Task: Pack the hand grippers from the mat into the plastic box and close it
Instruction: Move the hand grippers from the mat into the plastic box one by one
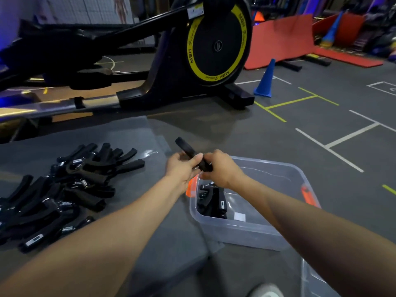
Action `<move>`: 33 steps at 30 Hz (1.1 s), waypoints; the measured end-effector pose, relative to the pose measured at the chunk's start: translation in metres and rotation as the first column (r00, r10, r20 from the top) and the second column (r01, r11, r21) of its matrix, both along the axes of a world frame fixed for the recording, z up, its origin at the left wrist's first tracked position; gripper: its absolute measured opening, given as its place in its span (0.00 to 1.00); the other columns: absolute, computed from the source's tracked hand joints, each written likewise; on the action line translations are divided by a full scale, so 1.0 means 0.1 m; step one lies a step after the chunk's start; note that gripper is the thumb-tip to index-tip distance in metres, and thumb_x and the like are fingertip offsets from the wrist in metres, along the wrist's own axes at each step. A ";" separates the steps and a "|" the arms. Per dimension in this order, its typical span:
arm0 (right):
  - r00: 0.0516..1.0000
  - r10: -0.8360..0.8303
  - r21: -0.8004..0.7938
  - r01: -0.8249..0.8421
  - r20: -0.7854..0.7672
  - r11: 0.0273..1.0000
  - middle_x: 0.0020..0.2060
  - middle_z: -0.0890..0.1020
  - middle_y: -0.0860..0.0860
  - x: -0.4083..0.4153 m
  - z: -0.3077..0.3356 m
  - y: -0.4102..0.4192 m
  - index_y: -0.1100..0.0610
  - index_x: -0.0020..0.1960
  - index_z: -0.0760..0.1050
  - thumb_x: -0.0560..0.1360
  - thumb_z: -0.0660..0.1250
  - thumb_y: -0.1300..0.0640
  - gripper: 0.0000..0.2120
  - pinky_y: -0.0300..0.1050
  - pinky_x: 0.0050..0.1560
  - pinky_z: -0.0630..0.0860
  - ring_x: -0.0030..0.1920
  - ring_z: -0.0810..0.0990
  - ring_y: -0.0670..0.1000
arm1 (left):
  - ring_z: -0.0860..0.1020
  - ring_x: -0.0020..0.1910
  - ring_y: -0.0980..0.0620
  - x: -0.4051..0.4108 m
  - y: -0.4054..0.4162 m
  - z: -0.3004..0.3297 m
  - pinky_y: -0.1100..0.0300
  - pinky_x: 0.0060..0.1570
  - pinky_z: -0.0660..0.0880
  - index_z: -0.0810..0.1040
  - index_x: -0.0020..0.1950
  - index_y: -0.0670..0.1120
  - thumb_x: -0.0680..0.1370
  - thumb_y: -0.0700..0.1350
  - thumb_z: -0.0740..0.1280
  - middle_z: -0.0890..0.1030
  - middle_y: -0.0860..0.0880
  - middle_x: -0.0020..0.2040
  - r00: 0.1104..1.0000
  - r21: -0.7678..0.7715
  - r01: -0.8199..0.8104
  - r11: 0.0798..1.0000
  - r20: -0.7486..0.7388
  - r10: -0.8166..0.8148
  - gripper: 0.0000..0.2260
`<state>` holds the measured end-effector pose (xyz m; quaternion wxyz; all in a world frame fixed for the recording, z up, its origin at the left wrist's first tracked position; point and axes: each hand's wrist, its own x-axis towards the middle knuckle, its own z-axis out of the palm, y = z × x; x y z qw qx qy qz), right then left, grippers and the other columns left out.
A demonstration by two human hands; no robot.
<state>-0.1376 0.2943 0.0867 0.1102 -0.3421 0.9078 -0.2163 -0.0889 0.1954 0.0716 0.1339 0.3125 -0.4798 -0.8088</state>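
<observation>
Both hands meet on one black gripper, held in the air above the far left corner of the box. The left hand pinches its middle between thumb and fingers. The right hand is clenched around its near end, knuckles up. The far handle of the gripper sticks up and away to the left, tilted, clear of both hands.

Just below the hands the clear plastic box stands open on the grey floor, touching the right edge of the mat. A few black grippers already lie in its left half, against the left wall; how many is hard to tell. A small white label shows on the bottom of the box. An orange latch sits on the right rim, and another orange one peeks out under the left wrist.

To the left, a pile of black grippers with metal springs lies spread over the grey mat, well apart from the box.

A clear lid shows at the bottom right corner, beside a grey shoe.

Farther off stand an exercise machine with a yellow-ringed black wheel, a blue cone, and red mats leaning at the back.
</observation>
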 end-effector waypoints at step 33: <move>0.347 -0.399 -0.024 0.780 0.849 0.626 0.31 0.72 0.55 -0.90 -1.99 0.24 0.59 0.36 0.69 0.73 0.65 0.73 0.13 0.43 0.30 0.71 0.30 0.72 0.52 | 0.78 0.56 0.45 -0.50 -0.33 -1.28 0.55 0.52 0.79 0.72 0.68 0.48 0.71 0.32 0.70 0.75 0.45 0.58 0.757 -0.635 0.631 0.445 0.629 -0.177 0.27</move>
